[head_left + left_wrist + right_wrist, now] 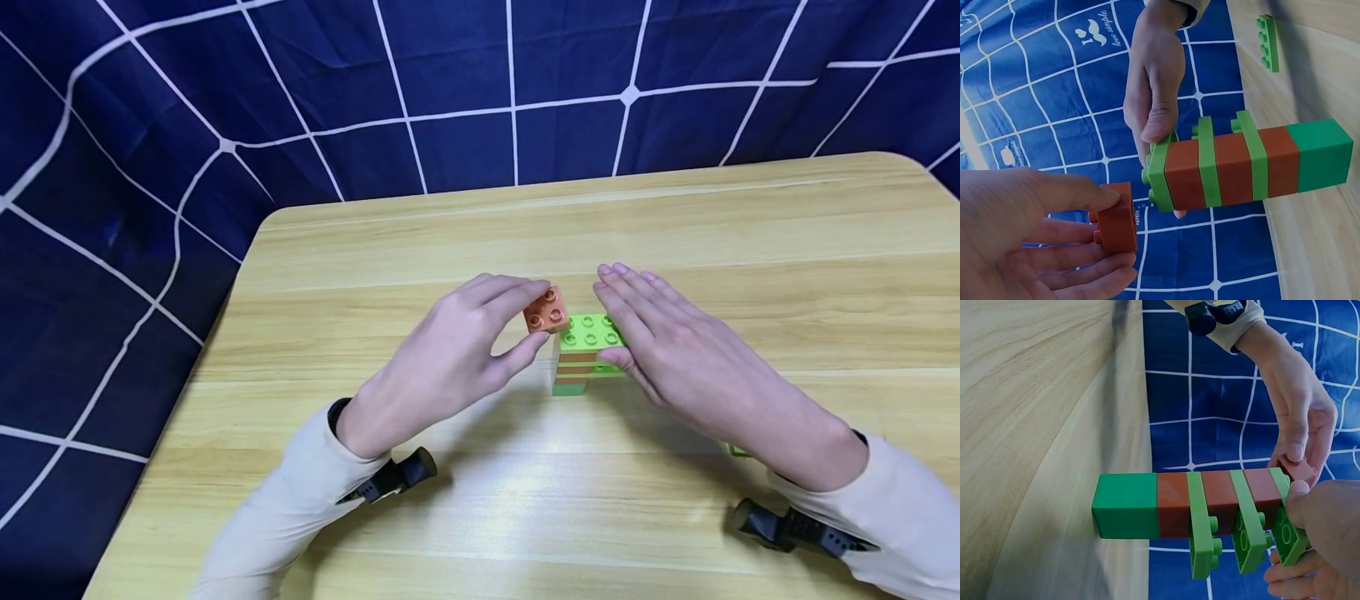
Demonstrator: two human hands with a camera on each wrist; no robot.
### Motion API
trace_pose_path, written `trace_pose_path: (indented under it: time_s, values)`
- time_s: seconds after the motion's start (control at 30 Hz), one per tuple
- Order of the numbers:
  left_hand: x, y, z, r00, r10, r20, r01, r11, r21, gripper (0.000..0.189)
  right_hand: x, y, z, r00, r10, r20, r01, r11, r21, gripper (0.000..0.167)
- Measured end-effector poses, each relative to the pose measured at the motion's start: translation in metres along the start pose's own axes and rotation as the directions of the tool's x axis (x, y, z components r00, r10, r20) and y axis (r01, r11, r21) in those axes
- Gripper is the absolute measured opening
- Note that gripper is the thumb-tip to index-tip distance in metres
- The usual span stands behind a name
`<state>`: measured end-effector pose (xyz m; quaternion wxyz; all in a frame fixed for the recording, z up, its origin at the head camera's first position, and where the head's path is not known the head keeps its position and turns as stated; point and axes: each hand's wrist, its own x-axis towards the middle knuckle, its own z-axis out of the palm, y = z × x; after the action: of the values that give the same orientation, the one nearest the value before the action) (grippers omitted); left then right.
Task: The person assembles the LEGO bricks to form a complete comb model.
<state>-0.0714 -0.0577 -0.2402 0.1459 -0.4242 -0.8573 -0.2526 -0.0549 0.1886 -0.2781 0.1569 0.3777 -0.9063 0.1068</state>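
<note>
My left hand (pixel 457 346) pinches a small reddish-brown toy building brick (pixel 1117 220) between thumb and fingertips. That brick is beside the left end of a tower's top, slightly above it in the head view. The tower stands upright on the table: a dark green brick (pixel 1125 506) at the bottom, then reddish-brown bricks alternating with light green plates that jut out to one side. My right hand (pixel 678 354) holds the jutting end of the top light green plate (pixel 588 333), thumb on the near side, fingers stretched along the far side. Its fingers partly cover the plate's right end.
A loose light green plate (pixel 1267 44) lies on the wooden table (pixel 420 258), mostly hidden under the right forearm in the head view. Blue cloth (pixel 457 150) with white lines hangs behind the table and at its left. Each wrist wears a black camera.
</note>
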Motion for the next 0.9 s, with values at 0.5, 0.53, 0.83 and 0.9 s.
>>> trace_pose_path:
  time_s: [0.5, 0.53, 0.83, 0.9]
  values:
    - [0.012, 0.003, 0.006, 0.999, 0.005, 0.034, -0.001, 0.993, -0.121, 0.028, -0.001, 0.001, 0.000, 1.000, -0.008, -0.002, 0.008, 1.000, 0.005, 0.072]
    - [0.012, 0.003, 0.006, 0.999, 0.004, 0.035, 0.000, 0.992, -0.129, 0.028, -0.001, 0.001, 0.000, 1.000, -0.010, -0.003, 0.010, 1.000, 0.004, 0.072]
    - [0.016, 0.004, 0.010, 0.999, 0.009, 0.043, -0.003, 0.987, -0.158, 0.028, 0.000, 0.002, 0.000, 1.000, -0.020, -0.012, 0.020, 1.000, 0.009, 0.072]
    - [0.016, 0.004, 0.011, 0.999, 0.015, 0.045, -0.007, 0.987, -0.158, 0.028, -0.001, 0.002, 0.000, 1.000, -0.018, -0.009, 0.018, 1.000, 0.008, 0.072]
